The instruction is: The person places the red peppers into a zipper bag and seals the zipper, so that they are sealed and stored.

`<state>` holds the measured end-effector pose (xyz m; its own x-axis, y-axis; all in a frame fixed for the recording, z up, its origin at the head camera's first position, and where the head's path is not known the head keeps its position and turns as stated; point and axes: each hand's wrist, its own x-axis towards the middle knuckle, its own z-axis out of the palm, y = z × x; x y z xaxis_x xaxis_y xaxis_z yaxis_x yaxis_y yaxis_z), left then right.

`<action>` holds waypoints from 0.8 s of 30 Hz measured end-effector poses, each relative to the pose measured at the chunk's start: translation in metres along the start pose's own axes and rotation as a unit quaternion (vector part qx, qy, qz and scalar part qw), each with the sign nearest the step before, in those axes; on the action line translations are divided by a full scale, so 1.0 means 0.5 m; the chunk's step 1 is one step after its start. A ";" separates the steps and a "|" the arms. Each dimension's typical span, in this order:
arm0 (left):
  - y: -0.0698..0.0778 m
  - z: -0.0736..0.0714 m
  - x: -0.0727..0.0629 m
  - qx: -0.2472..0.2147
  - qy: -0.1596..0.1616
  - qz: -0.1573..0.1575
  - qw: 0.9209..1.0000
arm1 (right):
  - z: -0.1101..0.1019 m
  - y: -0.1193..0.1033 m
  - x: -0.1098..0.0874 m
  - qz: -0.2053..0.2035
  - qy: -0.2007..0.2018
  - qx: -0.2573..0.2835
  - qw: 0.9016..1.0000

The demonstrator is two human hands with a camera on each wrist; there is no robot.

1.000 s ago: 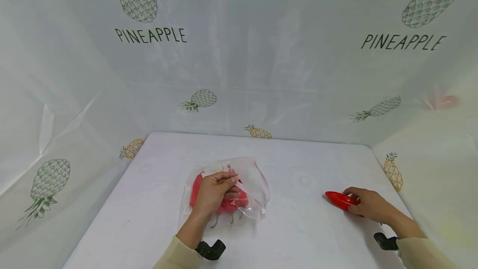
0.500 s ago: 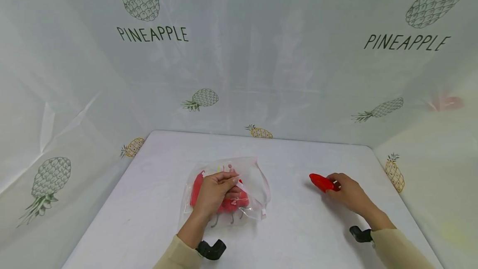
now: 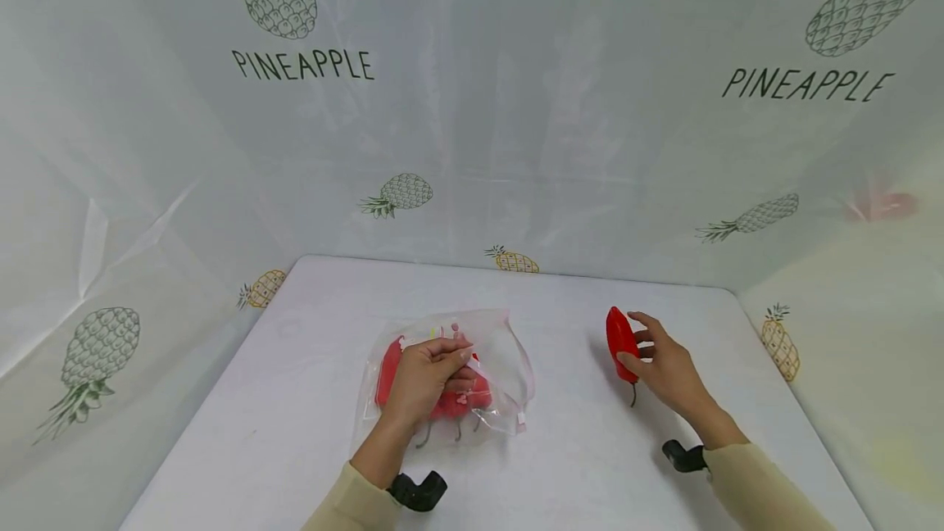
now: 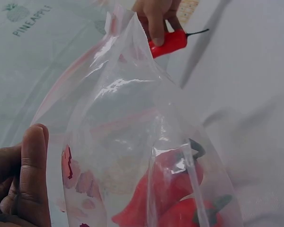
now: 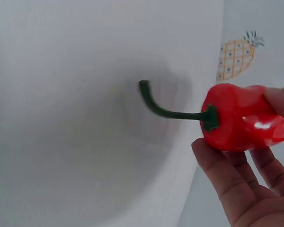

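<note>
One bag (image 3: 505, 363), one unbagged pepper (image 3: 621, 338)

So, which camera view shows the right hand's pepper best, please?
The right wrist view: the pepper is largest there, its green stem clear. The head view shows it small, partly behind the thumb; the left wrist view, mainly its stem end past the bag.

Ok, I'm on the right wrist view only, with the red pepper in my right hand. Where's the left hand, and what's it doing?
Observer: The left hand is pinching a flap of a clear plastic bag.

Operator: Is there anything in that bag?

Observer: Yes, red peppers with green stems.

Operator: Which side is its mouth on?

Observer: The pink-edged mouth is on the side toward the right hand, though bag and hand are apart.
</note>
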<state>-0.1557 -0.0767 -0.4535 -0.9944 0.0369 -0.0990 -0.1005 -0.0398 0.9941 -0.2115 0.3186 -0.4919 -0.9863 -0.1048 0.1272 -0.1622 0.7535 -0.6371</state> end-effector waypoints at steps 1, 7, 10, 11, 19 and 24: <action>0.000 0.000 0.001 -0.001 0.000 0.000 1.000 | 0.003 -0.003 0.001 -0.004 0.005 0.000 1.000; 0.000 -0.003 0.005 -0.004 0.000 0.001 1.000 | 0.012 -0.024 0.005 -0.011 0.023 0.012 1.000; 0.000 -0.004 0.006 -0.005 0.000 0.001 1.000 | 0.014 -0.038 0.006 -0.009 0.018 0.022 1.000; 0.001 -0.005 0.006 -0.006 -0.001 0.001 1.000 | 0.015 -0.042 0.006 -0.008 0.016 0.024 1.000; 0.002 -0.005 0.006 0.002 0.003 0.000 1.000 | 0.021 -0.075 0.007 -0.012 0.002 0.031 0.999; 0.002 -0.004 0.007 0.006 0.002 0.000 1.000 | 0.027 -0.095 0.006 -0.019 -0.005 0.036 0.999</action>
<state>-0.1593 -0.0788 -0.4532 -0.9946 0.0333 -0.0983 -0.0993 -0.0282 0.9947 -0.2071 0.2740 -0.4716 -0.9796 -0.1391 0.1453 -0.2011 0.7000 -0.6853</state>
